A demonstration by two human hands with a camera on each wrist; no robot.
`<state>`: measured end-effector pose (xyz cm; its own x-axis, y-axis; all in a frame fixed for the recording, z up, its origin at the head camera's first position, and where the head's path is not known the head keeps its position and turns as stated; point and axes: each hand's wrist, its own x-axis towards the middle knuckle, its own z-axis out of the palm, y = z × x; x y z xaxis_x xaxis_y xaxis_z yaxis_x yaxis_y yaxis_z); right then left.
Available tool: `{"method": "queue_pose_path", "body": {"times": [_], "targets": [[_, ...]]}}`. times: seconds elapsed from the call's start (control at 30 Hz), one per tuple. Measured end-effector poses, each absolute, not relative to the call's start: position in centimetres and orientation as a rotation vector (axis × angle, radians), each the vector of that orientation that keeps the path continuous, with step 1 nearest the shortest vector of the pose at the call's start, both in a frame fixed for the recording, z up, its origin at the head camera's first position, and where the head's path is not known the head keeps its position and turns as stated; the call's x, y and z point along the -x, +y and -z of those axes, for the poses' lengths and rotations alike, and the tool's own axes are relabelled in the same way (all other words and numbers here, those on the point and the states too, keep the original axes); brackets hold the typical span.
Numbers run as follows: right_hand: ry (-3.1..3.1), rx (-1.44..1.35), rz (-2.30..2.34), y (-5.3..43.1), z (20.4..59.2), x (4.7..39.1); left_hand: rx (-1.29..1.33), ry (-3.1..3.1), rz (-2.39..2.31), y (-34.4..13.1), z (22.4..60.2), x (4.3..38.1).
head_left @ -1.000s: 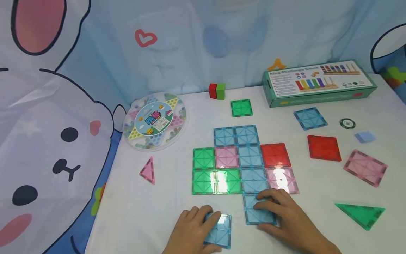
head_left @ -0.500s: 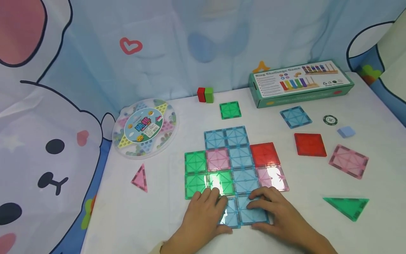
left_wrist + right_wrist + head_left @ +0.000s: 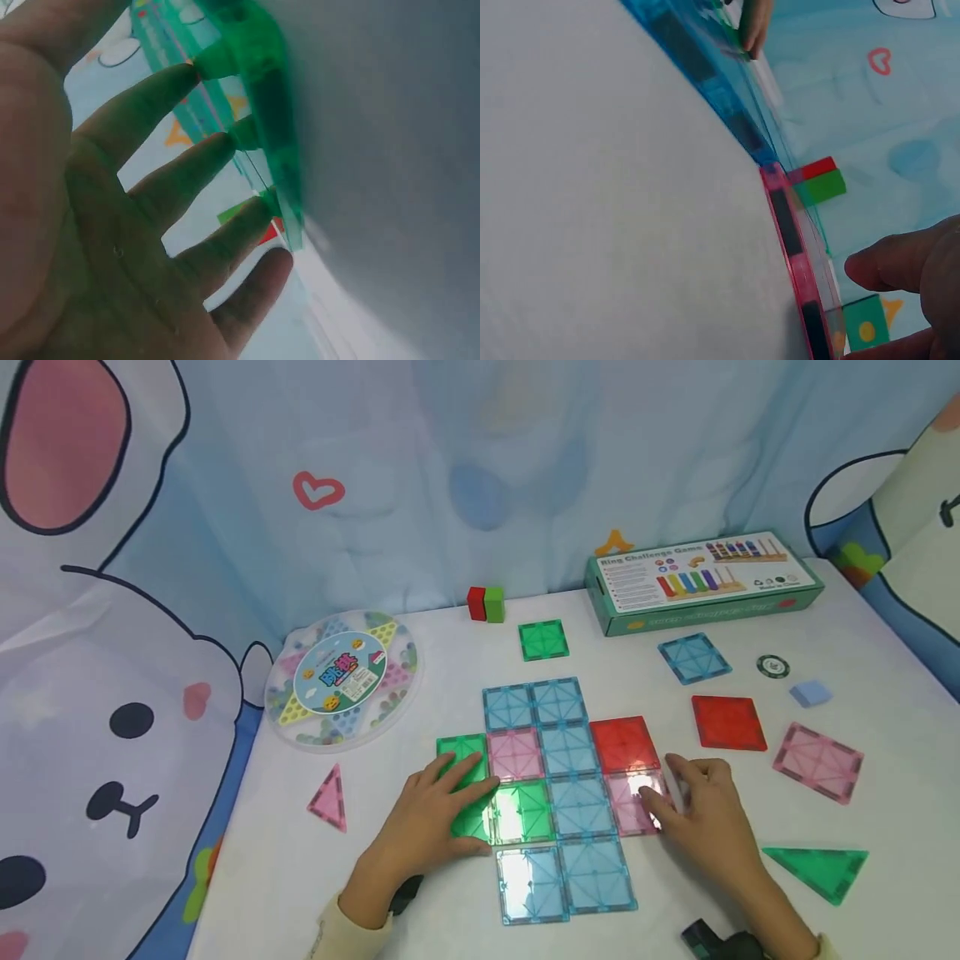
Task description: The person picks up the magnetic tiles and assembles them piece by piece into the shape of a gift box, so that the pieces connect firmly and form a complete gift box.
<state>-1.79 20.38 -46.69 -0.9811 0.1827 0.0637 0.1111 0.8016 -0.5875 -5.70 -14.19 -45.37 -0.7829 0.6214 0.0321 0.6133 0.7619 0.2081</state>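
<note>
A joined layout of clear magnetic tiles lies flat on the white table. My left hand [image 3: 431, 810] rests with spread fingers on the green square tiles [image 3: 523, 812] at its left side. In the left wrist view the straight fingertips [image 3: 214, 139] touch a green tile [image 3: 274, 105]. My right hand [image 3: 708, 818] is at the right edge of the pink square tile [image 3: 628, 800], below a red tile [image 3: 625, 744]. The right wrist view shows a finger [image 3: 885, 262] beside the pink tile [image 3: 799, 262], nothing gripped. Two blue tiles [image 3: 532, 885] [image 3: 597, 874] form the front row.
Loose tiles lie around: red [image 3: 729, 722], pink [image 3: 819, 762], blue [image 3: 694, 657], green [image 3: 543, 640], a green triangle [image 3: 821, 870] and a pink triangle [image 3: 328, 800]. A game box [image 3: 705, 582], round board game [image 3: 343, 681], small blocks [image 3: 486, 604] and token [image 3: 772, 666] stand farther back.
The left hand slid a blue tile up beside the front blue tile, then let go and moved to the green tiles. The right hand left the front blue tile for the pink one.
</note>
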Motion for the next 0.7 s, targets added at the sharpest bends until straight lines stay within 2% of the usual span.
{"method": "queue_pose_path", "body": {"times": [0.17,0.37,0.7], "targets": [[-2.885,0.268,-1.062,19.8,46.6,2.2,-0.983,2.909,-0.353,-14.1,45.7,5.6],[-2.706,0.448,-1.438,20.1,45.3,2.8,-0.981,2.892,-0.399,-14.2,45.7,5.5],[-2.525,0.194,-1.816,17.7,44.8,4.9,-0.995,2.896,-0.455,-14.6,46.2,5.6]]}}
